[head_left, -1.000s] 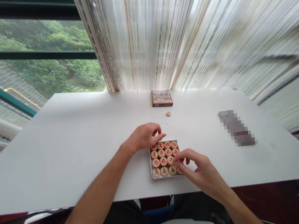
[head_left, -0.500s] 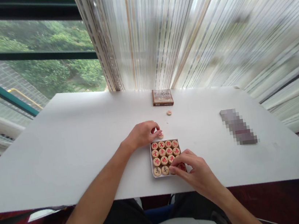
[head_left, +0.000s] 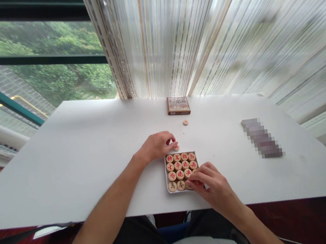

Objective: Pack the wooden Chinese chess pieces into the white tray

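Note:
An open box point(head_left: 167, 181) near the table's front edge holds rows of round wooden pieces, most with red characters and at least two with black ones. Just behind its back edge, my left hand point(head_left: 158, 144) has thumb and fingers closed on a red-marked piece point(head_left: 176, 147) resting on the table. Over the box's front right part is my right hand point(head_left: 211, 179), its thumb and fingertips pinched at a piece in the front row. That hand partly hides the pieces at the right.
A flat brown box point(head_left: 178, 106) lies at the back of the white table point(head_left: 93, 139), with a single round piece point(head_left: 185, 122) in front of it. Toward the right lies a blurred-out dark object point(head_left: 261, 138). Curtains hang behind the table.
The whole view has shifted slightly. My right hand's fingers have moved a little over the front row; my left hand stays at its piece.

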Available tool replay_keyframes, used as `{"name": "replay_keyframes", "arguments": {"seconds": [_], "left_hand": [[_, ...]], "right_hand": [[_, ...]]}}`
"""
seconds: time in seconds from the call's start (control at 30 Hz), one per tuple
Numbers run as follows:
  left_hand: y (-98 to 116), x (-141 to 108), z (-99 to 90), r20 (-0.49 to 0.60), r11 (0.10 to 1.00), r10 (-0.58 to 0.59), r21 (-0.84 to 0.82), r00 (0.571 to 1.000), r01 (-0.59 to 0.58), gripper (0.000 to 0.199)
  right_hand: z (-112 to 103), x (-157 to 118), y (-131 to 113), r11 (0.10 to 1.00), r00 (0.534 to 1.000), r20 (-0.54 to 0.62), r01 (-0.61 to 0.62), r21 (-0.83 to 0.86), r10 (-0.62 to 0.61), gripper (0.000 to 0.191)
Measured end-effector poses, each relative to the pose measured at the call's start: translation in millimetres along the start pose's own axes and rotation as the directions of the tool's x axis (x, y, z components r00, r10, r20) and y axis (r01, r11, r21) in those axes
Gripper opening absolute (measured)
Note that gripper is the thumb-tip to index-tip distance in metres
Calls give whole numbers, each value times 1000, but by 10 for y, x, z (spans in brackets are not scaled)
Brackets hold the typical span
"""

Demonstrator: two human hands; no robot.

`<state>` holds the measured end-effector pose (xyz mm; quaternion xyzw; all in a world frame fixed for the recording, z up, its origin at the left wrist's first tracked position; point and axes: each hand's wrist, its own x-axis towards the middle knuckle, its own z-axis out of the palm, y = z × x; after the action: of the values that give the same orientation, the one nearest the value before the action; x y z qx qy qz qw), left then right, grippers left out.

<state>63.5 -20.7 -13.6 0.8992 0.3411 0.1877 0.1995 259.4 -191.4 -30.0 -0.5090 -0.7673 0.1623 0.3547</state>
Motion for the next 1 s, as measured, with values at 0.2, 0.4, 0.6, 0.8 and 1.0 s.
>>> {"name": "replay_keyframes", "arguments": {"seconds": [0.2,0.4,0.6,0.8,1.0], "left_hand": [[-5,0,6,12,1000,-5,-6,1000,5,21],[-7,4,10,3,1000,-4,8,1000,4,26],[0,1,9,6,1000,-2,7,1000,2,28],[-19,-2,14,16,1000,-11,-23,1000,11,26],[-53,2,-42,40,997,-6,-80,999,9,23]], "right_hand": [[-16,-56,15,1000,999,-36,-2,23,3,12],[-81,-150,18,997,994,-76,74,18,-72,24],[-86,-240,54,988,990,10,143,-64,-143,29],[-98,-262,78,988,990,6,144,-57,-144,24],[-100,-271,57,973,976,11,216,-82,-216,35]]}}
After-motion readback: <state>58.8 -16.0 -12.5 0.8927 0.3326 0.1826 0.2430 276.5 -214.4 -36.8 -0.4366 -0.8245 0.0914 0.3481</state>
